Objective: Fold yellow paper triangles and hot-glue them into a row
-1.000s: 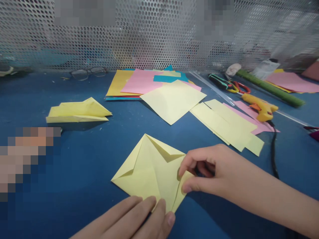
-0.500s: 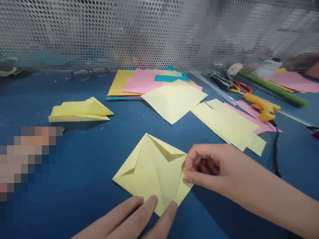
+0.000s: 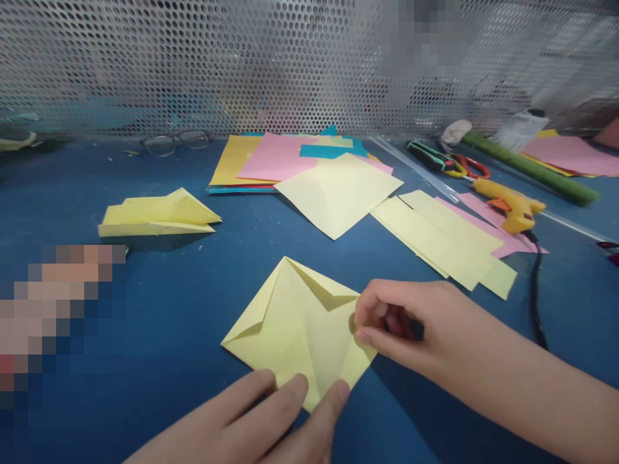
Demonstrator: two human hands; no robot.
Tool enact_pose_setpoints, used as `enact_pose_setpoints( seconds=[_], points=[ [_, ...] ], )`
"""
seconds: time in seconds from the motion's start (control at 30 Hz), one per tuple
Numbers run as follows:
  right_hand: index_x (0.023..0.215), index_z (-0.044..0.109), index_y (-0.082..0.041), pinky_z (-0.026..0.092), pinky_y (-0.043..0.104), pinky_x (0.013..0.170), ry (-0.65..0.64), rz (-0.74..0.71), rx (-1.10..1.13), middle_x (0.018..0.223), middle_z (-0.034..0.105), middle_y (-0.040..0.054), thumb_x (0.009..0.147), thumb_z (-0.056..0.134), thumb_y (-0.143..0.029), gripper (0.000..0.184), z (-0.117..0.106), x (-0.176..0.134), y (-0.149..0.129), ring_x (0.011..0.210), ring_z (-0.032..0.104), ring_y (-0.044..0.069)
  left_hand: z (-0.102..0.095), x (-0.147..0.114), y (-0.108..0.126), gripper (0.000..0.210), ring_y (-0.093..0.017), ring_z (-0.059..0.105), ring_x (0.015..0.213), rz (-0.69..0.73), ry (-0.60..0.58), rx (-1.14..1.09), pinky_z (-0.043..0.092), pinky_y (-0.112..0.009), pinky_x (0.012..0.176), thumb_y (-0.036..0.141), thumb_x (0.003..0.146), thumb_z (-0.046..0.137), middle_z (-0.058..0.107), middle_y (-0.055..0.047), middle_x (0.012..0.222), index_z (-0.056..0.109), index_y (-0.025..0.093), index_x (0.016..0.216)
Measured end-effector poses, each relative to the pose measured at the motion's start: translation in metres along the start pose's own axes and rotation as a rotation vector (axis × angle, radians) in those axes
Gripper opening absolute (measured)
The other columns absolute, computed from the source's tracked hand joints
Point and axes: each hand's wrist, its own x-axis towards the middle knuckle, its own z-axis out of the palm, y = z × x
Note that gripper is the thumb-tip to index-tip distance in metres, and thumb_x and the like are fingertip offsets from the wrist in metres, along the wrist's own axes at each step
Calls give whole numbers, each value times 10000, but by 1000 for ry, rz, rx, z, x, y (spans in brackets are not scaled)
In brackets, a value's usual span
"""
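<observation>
A pale yellow sheet of paper (image 3: 319,335), folded with several flaps turned inward, lies cornerwise on the blue table. My right hand (image 3: 401,319) pinches its right-hand flap between thumb and forefinger, the other fingers curled behind. Along the near edge my left hand (image 3: 285,406) presses the paper down with spread fingertips and thumb. To the upper left sits a yellow folded paper piece (image 3: 157,216) with a pointed end. A flat, square yellow sheet (image 3: 341,196) lies beyond the one I am handling.
Behind are stacked coloured papers (image 3: 271,161) and eyeglasses (image 3: 176,142) beside a perforated metal panel (image 3: 242,64). Rightward lie yellow paper strips (image 3: 440,238), a yellow glue gun (image 3: 510,203) with black cord, scissors (image 3: 471,167) and a green roll (image 3: 532,167). A pixelated area covers the left edge.
My right thumb and forefinger have shifted slightly left with the paper's flap. My left thumb has moved up a little. The view has shifted slightly.
</observation>
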Motion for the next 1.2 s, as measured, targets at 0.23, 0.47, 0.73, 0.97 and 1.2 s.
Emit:
enact_pose_setpoints(
  seconds=[0.23,0.47,0.73,0.97,1.2],
  points=[
    [691,600,-203,318,154,422,-10,54,-16,517,496,-88,750,619,-72,145,-1,0,-4,458,431,55,-3,6,-1,344,-133,534,929,-83,4,-96,400,-276,759,192,1005,309,687,122,1162,628,264,1115],
    [745,538,-218,335,169,453,45,43,-40,537,465,-93,768,605,-79,156,3,-2,1,476,435,68,-9,4,-3,305,-164,500,1010,-55,-125,-109,403,-307,799,341,975,424,610,83,1319,607,242,1198],
    [936,508,-253,408,221,568,-33,85,-82,860,573,-27,799,668,-219,213,7,-12,2,663,496,120,3,2,-1,354,-161,513,963,-63,-22,-70,386,-318,774,283,1023,298,627,83,1283,619,251,1170],
    [831,523,-221,376,224,594,-135,52,-124,812,543,-22,861,465,11,241,-5,-3,-4,682,502,116,-4,1,-5,344,-144,513,988,4,-70,-44,388,-290,793,315,1022,317,615,94,1305,609,254,1193],
    [1005,585,-267,426,222,714,-172,-130,-52,961,529,-17,981,343,-81,307,-3,-11,5,759,545,89,-3,0,3,250,-146,538,954,-132,-19,-65,401,-275,803,239,992,410,662,112,1215,640,279,1083]
  ],
)
